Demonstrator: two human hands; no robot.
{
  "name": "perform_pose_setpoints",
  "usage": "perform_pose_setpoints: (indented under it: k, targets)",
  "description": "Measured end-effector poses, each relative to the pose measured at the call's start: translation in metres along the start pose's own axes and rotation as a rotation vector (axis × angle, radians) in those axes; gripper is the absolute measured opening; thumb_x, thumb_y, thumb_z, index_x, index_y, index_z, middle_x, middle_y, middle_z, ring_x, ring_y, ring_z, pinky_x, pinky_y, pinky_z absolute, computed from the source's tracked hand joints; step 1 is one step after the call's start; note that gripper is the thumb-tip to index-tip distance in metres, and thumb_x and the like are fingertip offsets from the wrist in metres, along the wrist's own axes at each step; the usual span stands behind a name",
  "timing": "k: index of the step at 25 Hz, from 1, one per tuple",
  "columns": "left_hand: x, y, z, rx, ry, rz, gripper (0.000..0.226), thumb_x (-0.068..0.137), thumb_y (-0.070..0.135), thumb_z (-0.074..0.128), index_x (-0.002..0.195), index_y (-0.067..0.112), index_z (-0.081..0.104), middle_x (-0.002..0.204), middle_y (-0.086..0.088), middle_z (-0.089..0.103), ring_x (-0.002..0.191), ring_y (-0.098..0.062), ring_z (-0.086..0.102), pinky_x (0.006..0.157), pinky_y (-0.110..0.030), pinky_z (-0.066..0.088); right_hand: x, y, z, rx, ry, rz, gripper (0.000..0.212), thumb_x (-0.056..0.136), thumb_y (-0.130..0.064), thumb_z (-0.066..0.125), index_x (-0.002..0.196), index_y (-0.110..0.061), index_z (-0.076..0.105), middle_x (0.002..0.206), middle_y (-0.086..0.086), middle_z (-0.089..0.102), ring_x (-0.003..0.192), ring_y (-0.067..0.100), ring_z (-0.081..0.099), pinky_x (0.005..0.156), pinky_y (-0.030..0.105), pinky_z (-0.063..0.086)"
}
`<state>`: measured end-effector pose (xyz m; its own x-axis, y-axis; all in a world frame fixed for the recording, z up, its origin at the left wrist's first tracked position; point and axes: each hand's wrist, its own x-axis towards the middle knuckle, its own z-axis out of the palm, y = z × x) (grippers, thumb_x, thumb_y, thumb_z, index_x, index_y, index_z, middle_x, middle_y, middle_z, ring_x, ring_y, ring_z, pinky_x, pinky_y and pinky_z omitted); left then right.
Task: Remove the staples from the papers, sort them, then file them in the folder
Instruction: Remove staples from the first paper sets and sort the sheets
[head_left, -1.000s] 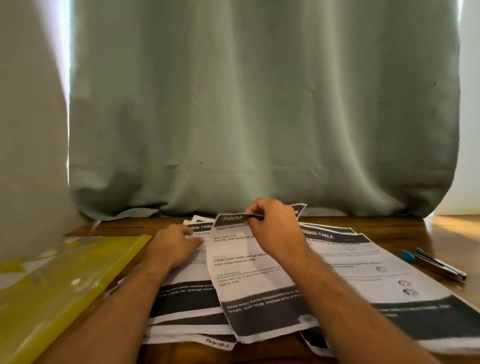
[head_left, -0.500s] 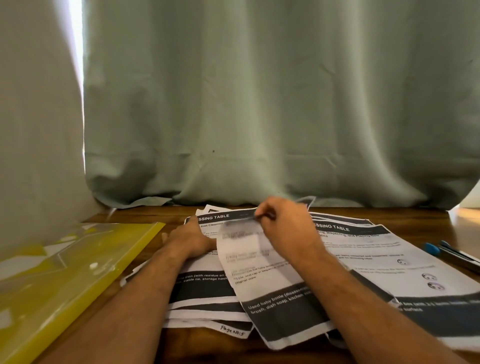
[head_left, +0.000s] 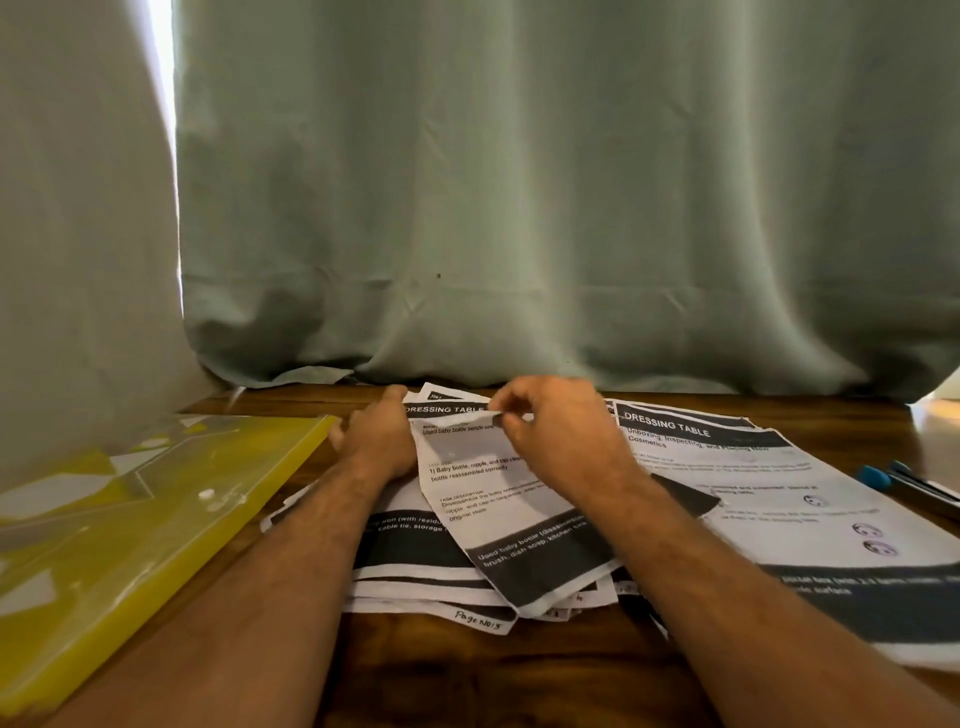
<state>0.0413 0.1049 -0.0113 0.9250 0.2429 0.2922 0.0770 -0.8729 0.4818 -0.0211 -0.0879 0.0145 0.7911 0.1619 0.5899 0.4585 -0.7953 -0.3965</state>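
A loose pile of printed papers (head_left: 415, 566) with black bands lies on the wooden table (head_left: 467, 670). On top sits one sheet (head_left: 488, 499) about a baby bottle. My right hand (head_left: 556, 431) pinches this sheet's top edge between thumb and fingers and curls it over. My left hand (head_left: 376, 441) rests on the pile just left of it, fingers reaching toward the far edge. A second set of papers (head_left: 779, 499) headed "DRESSING TABLE" lies to the right. The yellow translucent folder (head_left: 119, 530) lies at the left.
A blue-tipped tool (head_left: 904, 480) lies at the table's right edge, beyond the papers. A grey-green curtain (head_left: 519, 208) hangs right behind the table's back edge. Bare wood shows along the front edge.
The top sheet's upper edge has been folded down under my right hand's pinch. My left hand slid forward along the pile. The camera shifted left.
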Motion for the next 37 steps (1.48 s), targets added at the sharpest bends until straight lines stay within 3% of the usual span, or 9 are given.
perform_pose_setpoints:
  k: [6, 12, 16, 21, 24, 27, 29, 33, 37]
  targets:
    - [-0.008, -0.001, 0.002, 0.096, -0.226, 0.083, 0.06, 0.098, 0.035, 0.059, 0.152, 0.019, 0.036, 0.153, -0.012, 0.045, 0.138, -0.031, 0.044, 0.116, -0.043, 0.034, -0.009, -0.003, -0.01, -0.19, -0.286, -0.009, 0.018, 0.091, -0.021, 0.062, 0.096, -0.036, 0.07, 0.101, -0.015, 0.068, 0.094, 0.006, 0.061, 0.089, 0.029, 0.053]
    - [0.0, -0.006, 0.006, -0.206, -0.049, -0.025, 0.067, 0.082, 0.036, 0.081, 0.138, 0.017, 0.049, 0.123, -0.004, 0.066, 0.11, -0.025, 0.062, 0.095, -0.043, 0.052, -0.012, -0.004, -0.008, -0.162, -0.442, -0.025, 0.015, 0.089, -0.024, 0.066, 0.097, -0.036, 0.072, 0.105, -0.015, 0.067, 0.096, 0.006, 0.06, 0.091, 0.034, 0.054]
    - [0.006, -0.01, 0.014, -0.089, -0.095, 0.011, 0.059, 0.089, 0.05, 0.068, 0.139, 0.024, 0.049, 0.137, -0.005, 0.06, 0.125, -0.03, 0.054, 0.105, -0.045, 0.044, -0.014, -0.005, -0.004, -0.133, -0.504, -0.046, 0.015, 0.089, -0.024, 0.067, 0.095, -0.036, 0.072, 0.105, -0.015, 0.066, 0.097, 0.005, 0.059, 0.091, 0.034, 0.054]
    - [0.012, -0.011, 0.014, -0.037, -0.102, 0.06, 0.061, 0.092, 0.038, 0.068, 0.147, 0.03, 0.042, 0.142, -0.004, 0.058, 0.132, -0.029, 0.05, 0.116, -0.046, 0.031, -0.015, -0.004, 0.001, -0.113, -0.507, -0.049, 0.017, 0.086, -0.022, 0.068, 0.09, -0.037, 0.074, 0.101, -0.017, 0.067, 0.09, 0.003, 0.06, 0.088, 0.034, 0.056]
    - [0.014, -0.014, 0.011, -0.224, 0.068, 0.042, 0.055, 0.084, 0.028, 0.078, 0.134, 0.026, 0.055, 0.121, -0.003, 0.07, 0.11, -0.025, 0.064, 0.097, -0.042, 0.049, -0.016, -0.004, 0.002, -0.112, -0.504, -0.059, 0.018, 0.085, -0.021, 0.068, 0.09, -0.036, 0.075, 0.098, -0.017, 0.068, 0.09, 0.002, 0.06, 0.086, 0.031, 0.056]
    - [0.01, -0.013, 0.006, -0.291, 0.154, 0.031, 0.016, 0.087, 0.026, 0.077, 0.102, 0.025, 0.072, 0.098, 0.0, 0.075, 0.081, -0.013, 0.067, 0.071, -0.03, 0.053, -0.016, -0.005, 0.003, -0.099, -0.505, -0.053, 0.017, 0.085, -0.02, 0.069, 0.09, -0.035, 0.075, 0.095, -0.018, 0.067, 0.089, 0.002, 0.06, 0.086, 0.03, 0.056]
    - [0.008, -0.011, 0.003, -0.331, 0.202, 0.033, 0.002, 0.089, 0.026, 0.073, 0.091, 0.025, 0.072, 0.09, 0.003, 0.075, 0.078, -0.014, 0.068, 0.074, -0.032, 0.057, -0.016, -0.005, 0.005, -0.09, -0.498, -0.05, 0.017, 0.085, -0.021, 0.069, 0.089, -0.036, 0.074, 0.096, -0.018, 0.067, 0.09, 0.003, 0.06, 0.086, 0.032, 0.056]
    - [0.005, -0.008, -0.002, -0.437, 0.252, -0.002, 0.006, 0.095, 0.023, 0.066, 0.099, 0.022, 0.07, 0.09, 0.004, 0.073, 0.078, -0.013, 0.068, 0.076, -0.032, 0.055, -0.016, -0.005, 0.008, -0.088, -0.462, -0.069, 0.017, 0.087, -0.02, 0.068, 0.094, -0.034, 0.074, 0.1, -0.015, 0.067, 0.091, 0.004, 0.06, 0.086, 0.033, 0.057]
    - [0.003, -0.005, -0.003, -0.553, 0.234, -0.039, 0.006, 0.096, 0.018, 0.063, 0.097, 0.017, 0.069, 0.093, 0.002, 0.071, 0.072, -0.009, 0.064, 0.06, -0.024, 0.045, -0.016, -0.007, 0.006, -0.094, -0.409, -0.077, 0.015, 0.088, -0.023, 0.067, 0.096, -0.035, 0.072, 0.099, -0.015, 0.067, 0.092, 0.005, 0.06, 0.086, 0.033, 0.056]
